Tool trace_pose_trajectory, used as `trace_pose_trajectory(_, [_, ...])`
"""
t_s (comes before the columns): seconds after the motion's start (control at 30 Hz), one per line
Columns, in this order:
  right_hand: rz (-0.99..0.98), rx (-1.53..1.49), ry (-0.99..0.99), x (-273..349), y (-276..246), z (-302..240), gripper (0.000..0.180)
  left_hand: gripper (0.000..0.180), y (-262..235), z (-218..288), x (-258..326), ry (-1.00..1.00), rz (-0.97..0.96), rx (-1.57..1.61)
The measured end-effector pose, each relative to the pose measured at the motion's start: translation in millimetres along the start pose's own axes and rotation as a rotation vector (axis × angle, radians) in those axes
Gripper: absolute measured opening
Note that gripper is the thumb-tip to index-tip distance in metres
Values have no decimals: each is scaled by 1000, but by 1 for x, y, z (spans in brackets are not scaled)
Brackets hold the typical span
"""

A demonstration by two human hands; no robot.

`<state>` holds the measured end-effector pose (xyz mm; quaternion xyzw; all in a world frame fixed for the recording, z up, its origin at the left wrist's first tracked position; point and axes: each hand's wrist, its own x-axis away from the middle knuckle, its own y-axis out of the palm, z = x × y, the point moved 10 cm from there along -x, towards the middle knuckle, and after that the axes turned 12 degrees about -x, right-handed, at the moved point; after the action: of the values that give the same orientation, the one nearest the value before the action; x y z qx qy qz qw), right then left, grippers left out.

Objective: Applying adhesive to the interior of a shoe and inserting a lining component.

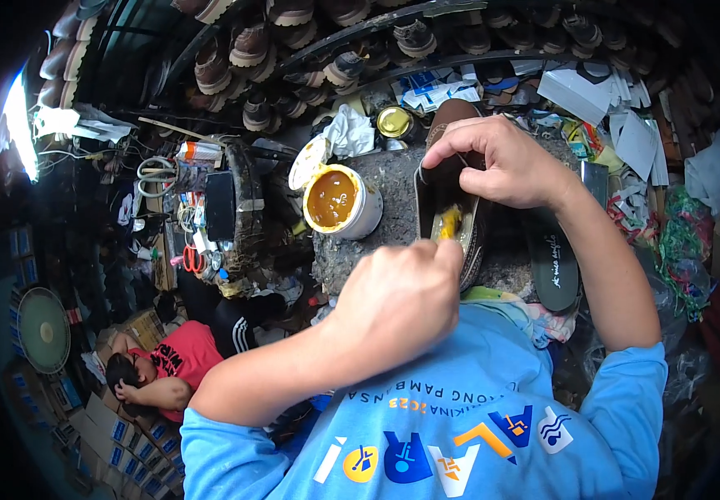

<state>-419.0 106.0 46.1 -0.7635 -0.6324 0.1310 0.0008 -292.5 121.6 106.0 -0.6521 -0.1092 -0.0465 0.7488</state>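
A brown leather shoe (474,260) stands on the dark worktop, its opening towards me. My right hand (501,158) is closed on the upper's far rim, with thumb and fingers pinching the edge. My left hand (401,287) makes a fist over the near part of the shoe. From it a glue brush tip (449,223), coated yellow, reaches into the shoe; the fist hides the handle. To the left stands an uncovered white tub (368,212) of amber glue, its lid (310,162) tilted up beside it. A dark insole (555,271) lies right of the shoe.
Behind the tub are a small yellow-topped can (393,122) and crumpled white paper (348,132). Racks of shoes (414,37) curve along the back. Red-handled scissors (193,260) and other tools crowd the left. Plastic and paper scraps lie right. A person (155,375) in red reclines lower left.
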Motion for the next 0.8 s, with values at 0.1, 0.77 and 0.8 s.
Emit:
trace_pose_trajectory(0.1, [16,-40,-58,0,-1,2,38,15,2,-9,-20,-17,113,-62])
trace_pose_trajectory(0.77, [19,-52,-121,5,-7,3,40,30,27,-17,-49,-62,-125,-116])
trace_pose_trajectory(0.8, [18,-54,-124,5,-7,3,40,24,32,-15,-51,-89,-126,-159])
